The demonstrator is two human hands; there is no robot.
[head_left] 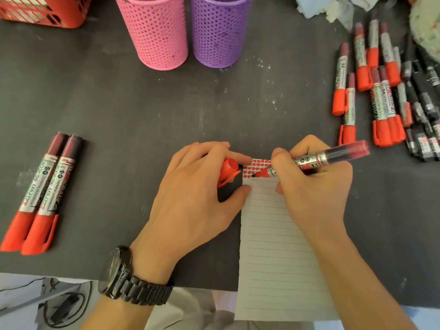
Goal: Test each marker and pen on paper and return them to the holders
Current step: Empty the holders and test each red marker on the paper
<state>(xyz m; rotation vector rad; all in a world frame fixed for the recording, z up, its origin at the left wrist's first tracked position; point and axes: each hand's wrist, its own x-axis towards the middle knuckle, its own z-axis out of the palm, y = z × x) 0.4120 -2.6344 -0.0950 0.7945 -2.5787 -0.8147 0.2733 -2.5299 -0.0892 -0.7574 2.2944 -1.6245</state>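
My right hand [314, 186] grips an uncapped red marker [333, 157], its tip touching the top of a lined paper strip [273, 246] where several red marks [256, 166] sit. Its red cap [228, 170] is held in my left hand [195, 194], whose fingertips press the paper's left edge. Two capped red markers [40, 194] lie side by side at the left. A pile of red and black markers [385, 91] lies at the right. A pink holder [156, 32] and a purple holder [219, 29] stand upright at the back.
The dark table [142, 110] has a red basket [45, 10] at the back left and crumpled cloth [333, 8] at the back right. The paper overhangs the near table edge. Cables lie on the floor below left.
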